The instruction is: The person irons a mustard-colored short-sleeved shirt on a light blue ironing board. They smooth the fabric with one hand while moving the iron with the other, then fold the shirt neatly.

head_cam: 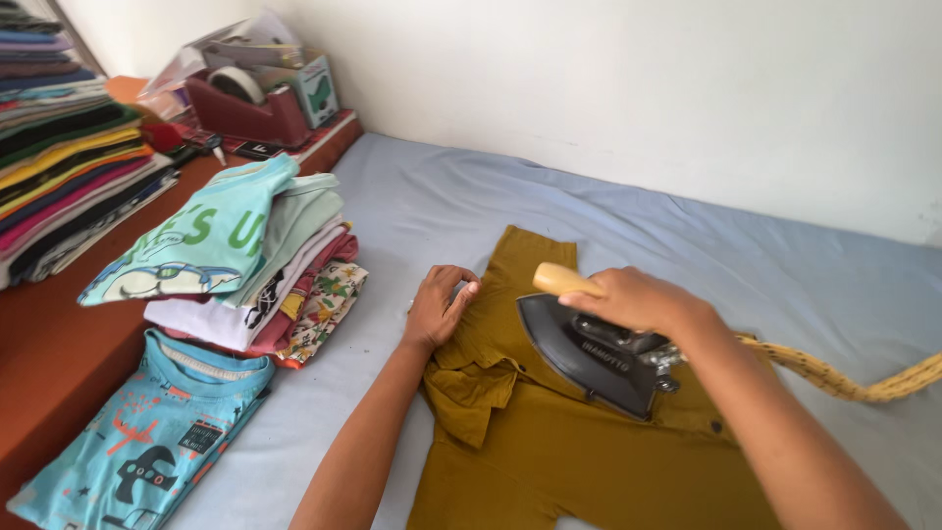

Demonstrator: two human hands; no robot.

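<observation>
One mustard-olive shirt (549, 442) — creased, collared

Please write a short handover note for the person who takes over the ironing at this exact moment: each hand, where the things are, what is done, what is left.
Right hand: gripping the wooden handle of the black iron, which rests on the mustard shirt.
Left hand: pressing the shirt flat near its sleeve, beside the iron; holds nothing.
Shirt lies on the blue-grey sheet; the iron's braided cord trails off to the right.
Done: a stack of folded clothes and a folded blue T-shirt sit at the left.
Left: the collar area looks still creased, and the shirt is not yet folded.
</observation>
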